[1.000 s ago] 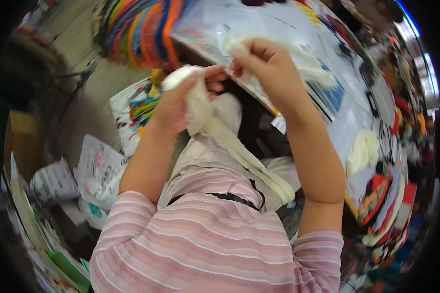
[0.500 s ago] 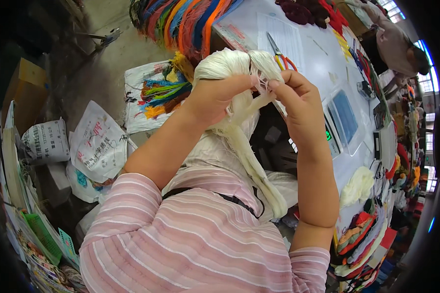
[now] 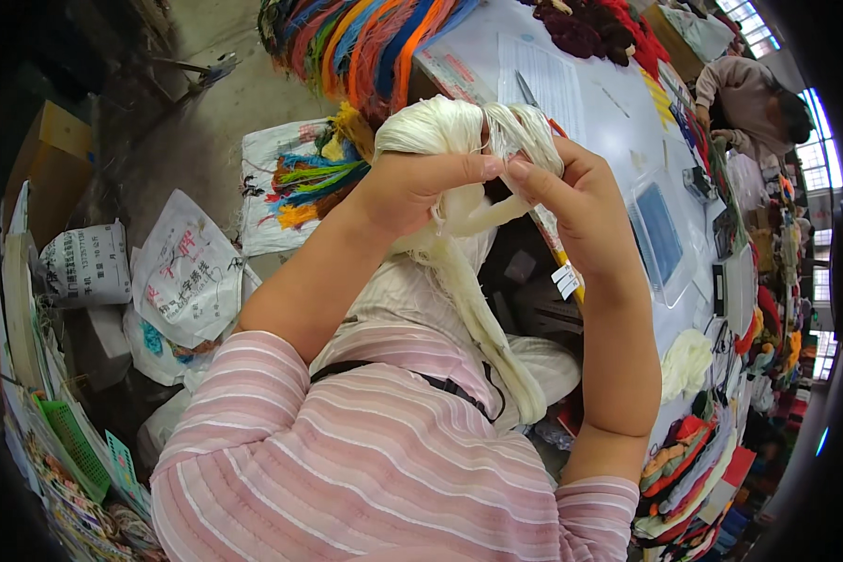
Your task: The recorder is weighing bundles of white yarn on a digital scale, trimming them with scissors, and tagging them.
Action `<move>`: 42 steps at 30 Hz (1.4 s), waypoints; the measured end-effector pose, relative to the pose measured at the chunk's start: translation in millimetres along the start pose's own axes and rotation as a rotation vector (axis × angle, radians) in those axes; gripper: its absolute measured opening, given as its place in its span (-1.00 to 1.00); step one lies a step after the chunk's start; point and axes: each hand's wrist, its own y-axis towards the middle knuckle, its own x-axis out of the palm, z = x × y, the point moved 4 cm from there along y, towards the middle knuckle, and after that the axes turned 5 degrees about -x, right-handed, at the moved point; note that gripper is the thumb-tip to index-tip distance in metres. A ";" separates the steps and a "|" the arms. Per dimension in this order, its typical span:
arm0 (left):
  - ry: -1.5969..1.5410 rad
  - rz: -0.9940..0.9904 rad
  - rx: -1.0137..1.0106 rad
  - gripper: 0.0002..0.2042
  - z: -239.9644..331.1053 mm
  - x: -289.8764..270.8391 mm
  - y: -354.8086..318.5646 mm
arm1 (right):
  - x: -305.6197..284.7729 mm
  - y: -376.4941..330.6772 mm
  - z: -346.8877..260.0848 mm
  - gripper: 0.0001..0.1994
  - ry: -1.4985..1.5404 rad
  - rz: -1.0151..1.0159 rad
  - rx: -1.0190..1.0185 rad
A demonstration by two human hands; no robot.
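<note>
Busy yarn workshop here, with a long pale-blue worktable running off to the right and a bare concrete floor on the left that's crowded with printed sacks. Right in the middle, the left hand is gripping a fat hank of white yarn from below, fingers curled round it and thumb stretching across the front, while the right hand is pinching the strands next to it, fingertip nearly touching the left thumb. So both hands are closed on the same bundle, held up in front of the chest, and its long tail is hanging down over the lap. If I were doing this bit, I'd be keeping the left grip firm so the loops aren't slipping, and letting the right fingers work only a few strands at a time, because loose yarn like this probably tangles fast. Moving outward, a bunch of bright multicoloured yarn is draping off the table edge just above the hands, more coloured skeins are lying on a white sack on the floor, and a cardboard box is sitting far left. Another person is working at the far end of the table, and folded colourful bundles are piling up along the right.
</note>
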 end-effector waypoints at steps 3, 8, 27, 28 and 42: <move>-0.002 -0.009 -0.022 -0.71 -0.9 -1.7 0.4 | -0.5 -0.2 2.4 -0.83 0.069 0.017 -0.022; -0.004 -0.002 -0.019 -0.71 -4.2 -5.8 2.1 | -1.2 -1.1 -0.3 -0.88 -0.150 0.041 -0.065; -0.015 -0.062 -0.015 -0.82 -5.2 -5.4 9.7 | -0.8 6.5 2.7 -0.84 0.130 -0.021 -0.033; 0.135 -0.026 0.017 -0.84 -2.2 -3.0 8.8 | -0.1 5.8 2.7 -0.84 0.127 0.012 -0.034; -0.307 -0.444 -0.358 -0.65 -11.3 -97.1 -43.8 | -117.1 15.3 -75.3 -0.66 -0.317 0.018 0.001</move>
